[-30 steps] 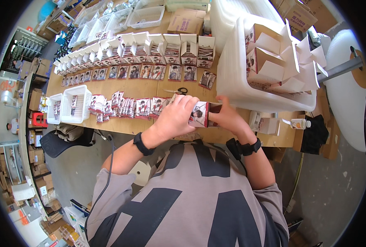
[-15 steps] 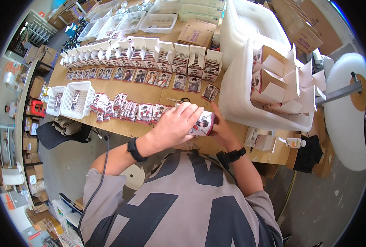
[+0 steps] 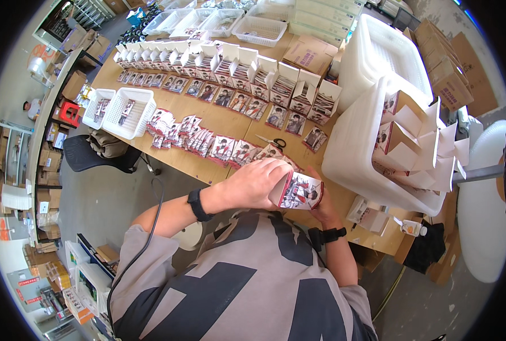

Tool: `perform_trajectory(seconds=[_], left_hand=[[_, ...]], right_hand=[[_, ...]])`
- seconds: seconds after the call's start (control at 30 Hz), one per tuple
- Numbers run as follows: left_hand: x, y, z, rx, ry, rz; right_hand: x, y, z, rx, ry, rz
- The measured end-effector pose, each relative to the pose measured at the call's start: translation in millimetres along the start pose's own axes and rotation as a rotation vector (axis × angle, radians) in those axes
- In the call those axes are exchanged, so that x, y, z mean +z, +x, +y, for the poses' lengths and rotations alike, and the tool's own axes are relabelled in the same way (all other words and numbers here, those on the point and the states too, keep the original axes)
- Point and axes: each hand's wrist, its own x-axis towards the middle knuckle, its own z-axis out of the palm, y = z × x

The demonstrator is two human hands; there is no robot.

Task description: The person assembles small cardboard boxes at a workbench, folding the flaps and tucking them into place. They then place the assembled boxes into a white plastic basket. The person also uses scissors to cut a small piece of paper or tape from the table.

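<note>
Close in front of my body, a small printed cardboard box (image 3: 301, 192) with a character picture is held between both hands. My left hand (image 3: 258, 183) grips its left end, fingers closed over the upper edge. My right hand (image 3: 324, 209) holds its right side from behind, with most fingers hidden by the box. Just beyond the left hand lie overlapping printed packets (image 3: 222, 148), spread along the table's near edge. Black-handled scissors (image 3: 278, 142) rest beyond the box, and a short stack of packets (image 3: 315, 138) lies to their right.
A long row of open boxes (image 3: 253, 77) filled with packets stands farther back, with single packets (image 3: 224, 96) before them. White baskets (image 3: 145, 102) sit at left. A large white tub (image 3: 355, 153) of open boxes is at right, beside a small bottle (image 3: 414, 228).
The box has turned in my hands, so its printed side shows more fully. The whole view has shifted, and the table's contents appear farther right and tilted.
</note>
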Motion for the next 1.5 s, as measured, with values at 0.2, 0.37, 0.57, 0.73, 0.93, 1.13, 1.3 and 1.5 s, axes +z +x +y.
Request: perform_trajectory(seconds=[0.2, 0.37, 0.57, 0.73, 0.93, 1.13, 1.3, 1.5], left_hand=[[10.5, -12.3, 4.7, -0.053, 0.01, 0.03], [13.9, -16.4, 7.4, -0.048, 0.011, 0.053], [14.4, -21.5, 9.4, -0.068, 0.021, 0.018], [13.2, -26.1, 10.7, -0.105, 0.01, -0.014], [27.2, -29.0, -2.6, 0.012, -0.187, 0.031], [32.6, -41.6, -0.3, 0.035, -0.31, 0.045], [13.2, -52.1, 14.7, -0.205, -0.335, 0.008], [5.2, -52.0, 17.7, -0.709, -0.785, -0.118]], right_hand=[[-4.7, -1.5, 7.8, 0.046, 0.014, 0.016], [-6.0, -1.7, 8.6, 0.068, 0.037, 0.021], [-28.1, 1.6, 21.1, 0.058, 0.023, -0.082], [-30.8, -0.4, 21.5, 0.072, 0.046, -0.089], [-28.3, -9.4, 21.2, 0.182, 0.033, -0.112], [1.3, -11.9, 10.4, 0.136, -0.136, -0.085], [24.0, -16.1, 4.5, 0.06, -0.196, -0.056], [39.8, -11.5, -8.2, -0.031, -0.367, -0.074]])
